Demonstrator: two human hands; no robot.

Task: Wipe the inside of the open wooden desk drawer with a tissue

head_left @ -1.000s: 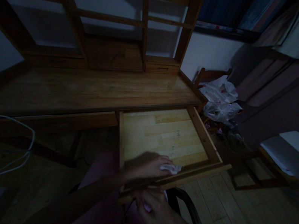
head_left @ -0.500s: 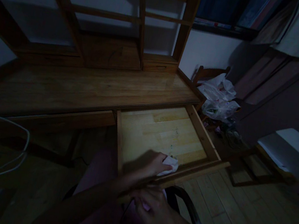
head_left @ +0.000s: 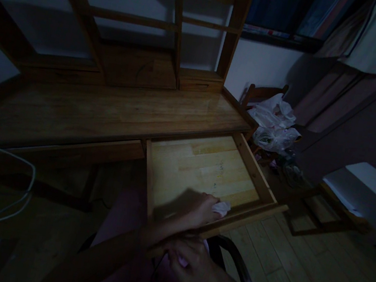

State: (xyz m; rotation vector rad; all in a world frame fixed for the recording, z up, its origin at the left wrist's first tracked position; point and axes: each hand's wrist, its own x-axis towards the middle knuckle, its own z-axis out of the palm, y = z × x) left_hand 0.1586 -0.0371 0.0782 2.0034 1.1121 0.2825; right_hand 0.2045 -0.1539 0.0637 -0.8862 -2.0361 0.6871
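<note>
My left hand [head_left: 202,209] is inside a pulled-out wooden drawer [head_left: 184,164], its fingers closed on a crumpled white tissue [head_left: 222,208]. The tissue touches the drawer floor near the front panel. Small dark marks and a yellowish speck lie on the pale floor beyond it. Nearer my body, my right hand [head_left: 189,261] is curled round the left part of the drawer's front panel [head_left: 246,222]. A patch of pink shows between its thumb and fingers.
Behind the drawer stretches a wooden desktop [head_left: 107,108] with a shelf unit [head_left: 175,23] on top. Plastic bags [head_left: 273,114] lie on a chair at the back right. A white box-like object [head_left: 374,191] rests on a stool at right. A white cable [head_left: 32,182] hangs at left.
My left hand has moved a little to the right along the inside of the drawer front, and the tissue has moved with it. My right hand has stayed in place.
</note>
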